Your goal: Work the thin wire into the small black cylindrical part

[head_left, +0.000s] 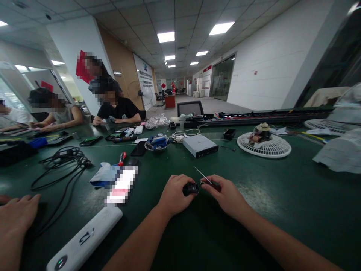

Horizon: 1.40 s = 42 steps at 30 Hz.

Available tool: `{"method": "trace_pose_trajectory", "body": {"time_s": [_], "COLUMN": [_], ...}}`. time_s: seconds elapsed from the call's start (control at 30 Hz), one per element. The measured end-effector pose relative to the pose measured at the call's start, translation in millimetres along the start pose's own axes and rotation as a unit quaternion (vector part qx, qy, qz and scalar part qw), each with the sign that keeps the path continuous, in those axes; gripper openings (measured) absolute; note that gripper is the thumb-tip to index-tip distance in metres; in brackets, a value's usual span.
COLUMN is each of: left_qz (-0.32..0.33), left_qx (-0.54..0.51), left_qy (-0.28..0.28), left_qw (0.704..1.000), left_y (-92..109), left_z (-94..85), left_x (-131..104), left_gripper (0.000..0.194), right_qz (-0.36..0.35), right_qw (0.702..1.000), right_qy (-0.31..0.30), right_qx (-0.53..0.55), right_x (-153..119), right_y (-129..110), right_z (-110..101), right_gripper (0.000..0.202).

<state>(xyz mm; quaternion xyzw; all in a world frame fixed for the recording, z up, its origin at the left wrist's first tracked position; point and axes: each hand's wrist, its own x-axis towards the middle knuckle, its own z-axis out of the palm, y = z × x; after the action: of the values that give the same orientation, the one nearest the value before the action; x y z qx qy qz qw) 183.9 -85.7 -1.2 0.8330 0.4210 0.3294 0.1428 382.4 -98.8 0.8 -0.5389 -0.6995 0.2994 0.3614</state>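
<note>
My left hand [176, 195] is closed around a small black cylindrical part [193, 188], its round end facing right. In my right hand [225, 195] is a screwdriver [203, 175], its thin metal shaft pointing up and to the left and its dark handle partly hidden by the fingers. The right fingertips also pinch something tiny and dark [201, 183], too small to name, just beside the cylinder's end. Both hands are above the green table [254, 233], close together. Beyond them lies a silver optical drive [200, 145].
A white fan grille with a motor [263, 141] lies right of the drive. Left are a white handheld device [84, 239], a red-handled tool [122, 158], black cables [64, 154] and a bowl of blue items [157, 142]. Another person's hand [18, 216] rests at far left; several people sit beyond.
</note>
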Motion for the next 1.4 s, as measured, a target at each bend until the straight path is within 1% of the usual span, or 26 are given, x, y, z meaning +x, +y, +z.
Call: {"method": "trace_pose_trajectory", "body": {"time_s": [0.1,0.17,0.23,0.3,0.37,0.43,0.5,0.57,0.73,0.9,1.0,1.17,1.3,1.4], "left_qz": [0.006,0.011,0.019,0.026,0.032,0.038,0.046,0.06,0.099,0.082,0.083,0.076,0.078,0.056], "left_qx": [0.0,0.001,0.0,-0.002,-0.004,-0.004,-0.006,-0.012,-0.03,-0.048,-0.042,-0.031,-0.022,0.0], "left_qy": [-0.008,-0.01,-0.012,-0.013,-0.015,-0.02,-0.026,-0.031,-0.046,-0.063,-0.073,-0.06,-0.051,-0.034], "left_qw": [1.0,1.0,1.0,1.0,0.999,0.999,0.999,0.998,0.994,0.993,0.993,0.995,0.995,0.998], "left_y": [0.1,0.6,1.4,2.4,3.2,3.8,4.3,4.7,6.7,8.5,8.6,8.7,9.1,7.3], "left_z": [0.1,0.2,0.3,0.4,0.4,0.5,0.6,0.7,-0.8,-3.3,-3.1,-1.6,-0.8,-0.1], "left_x": [-0.7,-0.9,-0.9,-0.6,-0.2,0.0,0.1,0.1,-0.2,-0.4,-0.7,-1.4,-1.0,-0.4], "left_gripper": [0.027,0.027,0.027,0.026,0.026,0.025,0.024,0.023,0.023,0.025,0.028,0.031,0.029,0.025], "right_qz": [0.009,0.02,0.006,-0.024,-0.034,-0.01,0.02,0.035,0.046,0.025,0.01,0.005,-0.001,0.001], "right_qw": [1.0,1.0,1.0,1.0,0.999,1.0,1.0,0.999,0.998,0.995,0.993,0.996,0.996,0.997], "right_qy": [-0.016,-0.012,-0.005,-0.001,-0.01,-0.02,-0.017,-0.014,-0.051,-0.088,-0.107,-0.086,-0.084,-0.053], "right_qx": [0.017,0.016,0.004,-0.005,-0.002,0.01,0.014,0.008,0.009,0.024,0.04,-0.007,-0.033,-0.055], "right_x": [0.2,-0.2,-1.0,-1.8,-2.3,-2.0,-1.0,0.5,3.5,2.8,2.4,-0.5,-3.3,-3.4], "right_y": [-0.6,-1.1,-1.5,-1.5,-1.4,-1.1,-0.1,2.0,7.3,6.1,6.1,2.8,-2.5,-3.3], "right_z": [0.1,-0.1,-0.9,-2.0,-2.4,-1.8,-0.7,0.1,-2.2,-5.2,-5.5,-5.0,-2.6,-2.8], "right_gripper": [0.021,0.019,0.017,0.016,0.016,0.016,0.018,0.02,0.025,0.015,0.014,0.017,0.021,0.027]}}
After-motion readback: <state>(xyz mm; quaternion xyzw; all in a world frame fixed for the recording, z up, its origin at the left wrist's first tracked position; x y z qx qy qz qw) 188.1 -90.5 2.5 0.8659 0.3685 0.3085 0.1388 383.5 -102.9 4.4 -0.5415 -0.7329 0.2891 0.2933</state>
